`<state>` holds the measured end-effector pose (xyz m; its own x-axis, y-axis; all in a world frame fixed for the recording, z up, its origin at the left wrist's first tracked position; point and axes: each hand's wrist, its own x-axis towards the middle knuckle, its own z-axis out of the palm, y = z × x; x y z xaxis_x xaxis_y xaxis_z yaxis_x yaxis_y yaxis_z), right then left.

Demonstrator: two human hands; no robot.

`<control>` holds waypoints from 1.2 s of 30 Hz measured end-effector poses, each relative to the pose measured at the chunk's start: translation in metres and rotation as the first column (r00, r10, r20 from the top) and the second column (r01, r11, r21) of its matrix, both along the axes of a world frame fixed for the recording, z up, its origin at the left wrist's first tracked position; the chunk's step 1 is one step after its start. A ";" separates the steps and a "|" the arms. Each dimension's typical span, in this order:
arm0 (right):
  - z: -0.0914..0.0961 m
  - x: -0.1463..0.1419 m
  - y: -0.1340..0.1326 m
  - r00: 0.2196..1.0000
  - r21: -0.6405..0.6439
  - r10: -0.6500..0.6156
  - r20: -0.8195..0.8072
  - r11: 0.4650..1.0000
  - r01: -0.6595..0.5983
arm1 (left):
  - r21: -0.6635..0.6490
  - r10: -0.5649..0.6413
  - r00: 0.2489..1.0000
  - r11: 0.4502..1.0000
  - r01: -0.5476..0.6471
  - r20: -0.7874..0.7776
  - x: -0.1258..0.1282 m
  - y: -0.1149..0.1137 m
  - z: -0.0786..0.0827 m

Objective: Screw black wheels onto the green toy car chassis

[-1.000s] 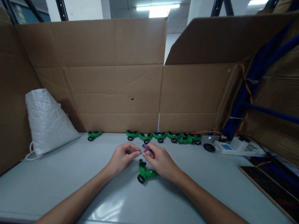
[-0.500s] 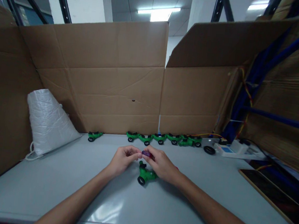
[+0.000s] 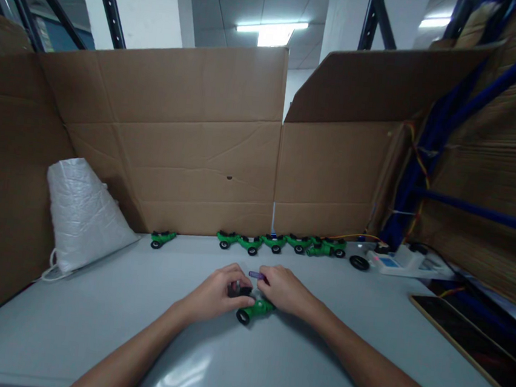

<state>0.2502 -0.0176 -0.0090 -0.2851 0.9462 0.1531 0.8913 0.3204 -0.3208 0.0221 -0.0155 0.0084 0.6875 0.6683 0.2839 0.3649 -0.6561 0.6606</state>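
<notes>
In front of me on the grey table lies a green toy vehicle (image 3: 256,308) with a black wheel at its near left end. My left hand (image 3: 221,290) is closed around the black part at its top, thumb along the green body. A slim purple stick-like tool (image 3: 257,275) pokes out leftward from the closed fingers of my right hand (image 3: 282,288); its exact kind does not show. My right hand is just above the toy's right end, which it partly hides.
Several similar green toys (image 3: 275,244) line the back of the table (image 3: 90,323), another (image 3: 162,239) farther left. A black ring (image 3: 359,263) lies by a power strip (image 3: 410,263). A white bag (image 3: 85,216) leans at left; cardboard walls (image 3: 189,150) enclose the back.
My hands were together above the toy, around the purple tool. Now my left hand has come down onto the toy's black top part, and the tool stays in my right hand alone.
</notes>
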 end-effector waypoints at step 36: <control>-0.003 -0.016 0.003 0.759 0.054 0.175 -0.627 0.982 -0.182 | 0.146 0.191 0.972 0.967 -0.210 0.137 -0.004 0.014 -0.008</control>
<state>0.2341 -0.0149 -0.0121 -0.2934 0.8903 0.3483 0.4179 0.4472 -0.7908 0.0179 -0.0019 0.0000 0.4980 0.7286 0.4702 0.4236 -0.6775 0.6013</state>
